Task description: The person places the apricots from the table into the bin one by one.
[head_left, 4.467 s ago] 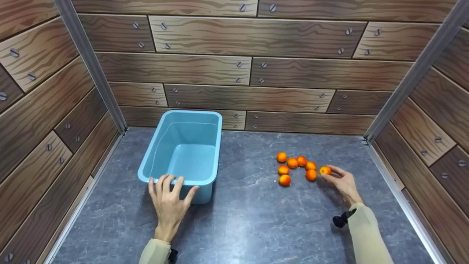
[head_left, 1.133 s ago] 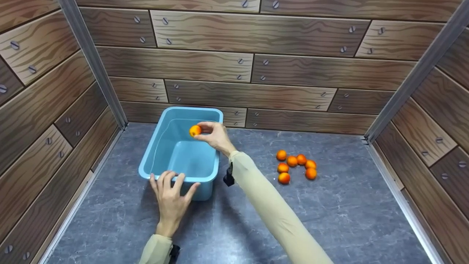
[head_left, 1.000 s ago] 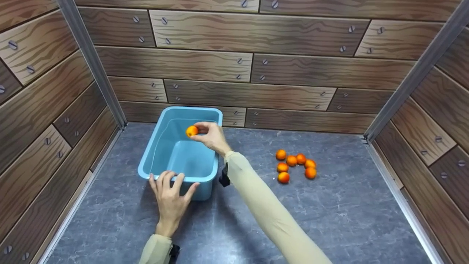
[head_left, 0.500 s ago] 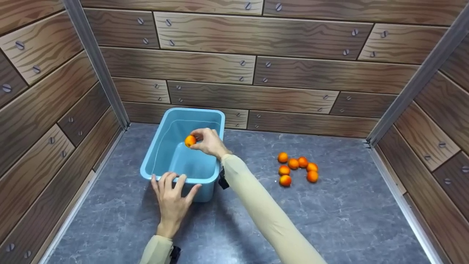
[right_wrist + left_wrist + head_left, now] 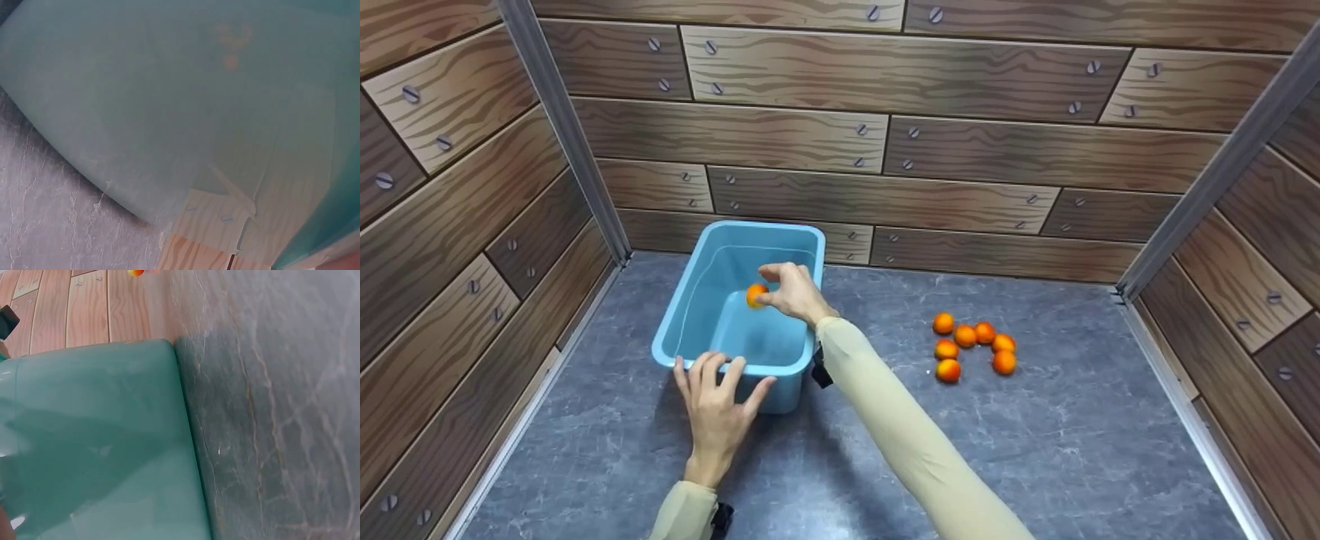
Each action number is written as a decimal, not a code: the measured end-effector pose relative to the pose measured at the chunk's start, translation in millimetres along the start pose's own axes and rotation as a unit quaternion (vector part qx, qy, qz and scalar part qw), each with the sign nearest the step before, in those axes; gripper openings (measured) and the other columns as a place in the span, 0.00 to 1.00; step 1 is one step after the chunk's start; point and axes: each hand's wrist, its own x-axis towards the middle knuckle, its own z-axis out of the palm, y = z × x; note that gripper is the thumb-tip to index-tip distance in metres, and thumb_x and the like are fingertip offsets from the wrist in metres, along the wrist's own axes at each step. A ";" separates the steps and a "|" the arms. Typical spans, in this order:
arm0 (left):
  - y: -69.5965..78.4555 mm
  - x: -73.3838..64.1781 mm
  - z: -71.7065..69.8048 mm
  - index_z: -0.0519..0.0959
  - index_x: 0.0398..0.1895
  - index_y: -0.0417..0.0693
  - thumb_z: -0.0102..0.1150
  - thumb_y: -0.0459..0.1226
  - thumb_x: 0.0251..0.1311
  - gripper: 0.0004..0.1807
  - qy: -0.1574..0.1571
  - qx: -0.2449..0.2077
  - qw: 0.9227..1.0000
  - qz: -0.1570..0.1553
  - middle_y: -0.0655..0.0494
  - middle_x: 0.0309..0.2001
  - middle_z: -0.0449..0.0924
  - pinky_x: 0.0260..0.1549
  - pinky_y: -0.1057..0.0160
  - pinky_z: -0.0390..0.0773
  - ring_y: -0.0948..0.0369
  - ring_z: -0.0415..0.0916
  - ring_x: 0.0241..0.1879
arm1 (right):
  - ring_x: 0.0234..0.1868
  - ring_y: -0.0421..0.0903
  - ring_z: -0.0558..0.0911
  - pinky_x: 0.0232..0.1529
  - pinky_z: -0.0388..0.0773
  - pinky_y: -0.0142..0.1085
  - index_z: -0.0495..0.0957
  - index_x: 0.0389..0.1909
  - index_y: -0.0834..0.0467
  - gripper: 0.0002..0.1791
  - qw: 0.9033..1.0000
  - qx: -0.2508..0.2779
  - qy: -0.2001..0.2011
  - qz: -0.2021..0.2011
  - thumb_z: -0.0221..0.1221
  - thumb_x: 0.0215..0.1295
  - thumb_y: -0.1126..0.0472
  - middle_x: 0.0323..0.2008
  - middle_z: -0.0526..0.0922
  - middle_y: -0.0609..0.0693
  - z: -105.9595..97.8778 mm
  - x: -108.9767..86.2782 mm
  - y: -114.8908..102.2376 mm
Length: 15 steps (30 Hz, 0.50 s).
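Left side first: fingers of the left hand (image 5: 716, 412) are spread and laid over the near rim of the blue bin (image 5: 784, 394), thumb set apart; whether the rim is truly gripped cannot be told. If it is only lightly touched, the bin could be shifted by a knock from the other side.

One orange (image 5: 754, 295) is seen over the bin's inside, beyond the left hand, at the thumb of the right hand (image 5: 795, 294). Thumb and forefinger are parted, no firm pinch shown; contact with the thumb cannot be made out. Should the fruit be brushed by that thumb, it could be sent against a wall; if dropped on the hard bottom, a bounce or bruise is judged possible.

Right of that hand, the black wrist gadget (image 5: 821, 373) is seen close by the bin's side; a snag is possible if the arm is drawn back low.

Farther right of both hands, seven loose oranges (image 5: 965, 335) are bunched on the bench (image 5: 1072, 435); by a careless reach, neighbours could be set rolling.
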 end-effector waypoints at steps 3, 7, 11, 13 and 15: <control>0.7 0.1 0.8 0.82 0.36 0.44 0.59 0.64 0.56 0.31 -0.002 0.000 1.000 0.001 0.45 0.40 0.76 0.66 0.32 0.47 0.45 0.71 0.50 | 0.64 0.47 0.76 0.63 0.74 0.39 0.73 0.64 0.57 0.29 1.000 0.006 0.001 0.012 0.66 0.63 0.57 0.62 0.78 0.52 -1.9 -1.8 1.3; 1.4 0.7 1.7 0.82 0.36 0.44 0.60 0.64 0.56 0.30 -0.003 -0.003 1.000 0.001 0.45 0.41 0.76 0.67 0.32 0.47 0.45 0.71 0.51 | 0.62 0.46 0.78 0.60 0.75 0.38 0.74 0.64 0.56 0.28 1.000 0.017 0.008 0.013 0.66 0.63 0.56 0.60 0.79 0.51 -5.0 -4.0 3.0; 1.4 0.9 0.9 0.82 0.37 0.45 0.62 0.63 0.54 0.29 -0.006 -0.004 1.000 0.000 0.44 0.40 0.77 0.67 0.32 0.47 0.45 0.71 0.50 | 0.60 0.46 0.80 0.57 0.77 0.36 0.75 0.63 0.55 0.26 0.998 0.063 0.023 0.012 0.65 0.64 0.57 0.60 0.80 0.51 -6.6 -4.9 5.4; 0.9 0.6 -0.7 0.82 0.37 0.45 0.62 0.63 0.54 0.29 -0.008 -0.004 1.000 -0.002 0.44 0.40 0.77 0.67 0.32 0.47 0.45 0.71 0.50 | 0.58 0.46 0.81 0.56 0.78 0.35 0.76 0.62 0.55 0.25 0.996 0.088 0.025 0.005 0.65 0.64 0.58 0.59 0.80 0.51 -6.6 -5.4 6.0; 0.6 -0.2 -2.5 0.82 0.37 0.45 0.62 0.63 0.54 0.30 -0.008 -0.005 1.000 -0.004 0.44 0.40 0.77 0.66 0.32 0.47 0.45 0.71 0.50 | 0.58 0.46 0.81 0.55 0.78 0.34 0.77 0.61 0.55 0.24 0.994 0.108 0.021 -0.004 0.65 0.64 0.58 0.59 0.80 0.51 -6.4 -6.5 6.1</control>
